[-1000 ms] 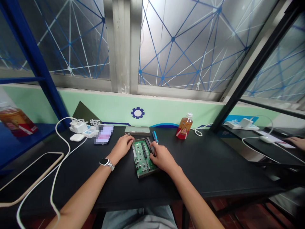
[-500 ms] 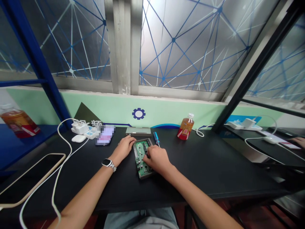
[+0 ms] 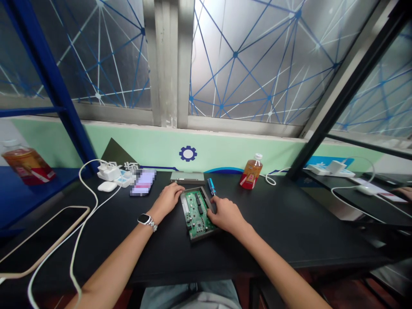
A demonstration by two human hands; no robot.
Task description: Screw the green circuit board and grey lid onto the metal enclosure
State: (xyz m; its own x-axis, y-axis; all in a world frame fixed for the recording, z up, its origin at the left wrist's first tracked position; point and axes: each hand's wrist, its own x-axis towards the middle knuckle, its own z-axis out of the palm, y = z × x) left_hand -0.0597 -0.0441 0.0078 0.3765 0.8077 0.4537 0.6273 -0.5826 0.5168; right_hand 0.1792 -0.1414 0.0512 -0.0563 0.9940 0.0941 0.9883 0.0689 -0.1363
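A green circuit board [image 3: 197,210] sits in a shallow open metal case [image 3: 204,236] on the black desk. My left hand [image 3: 170,196], with a watch on its wrist, has curled fingers gripping the case's far left corner. At the right edge, my right hand [image 3: 228,215] holds the case, its thumb over the board side and its fingers partly hidden along the outer wall. A screwdriver [image 3: 211,185] with a blue handle lies just beyond the right fingers. Behind the case rests a flat grey metal cover [image 3: 187,177].
A drink bottle [image 3: 251,172] stands at the back right. To the left are a pixelated phone [image 3: 143,182], a white power strip [image 3: 125,178], cables and a large phone [image 3: 45,240]. Another person's hand [image 3: 404,193] shows at the far right desk.
My right hand has moved right, from over the board to the case's right edge, uncovering more of the board. My left hand stays at the far left corner.
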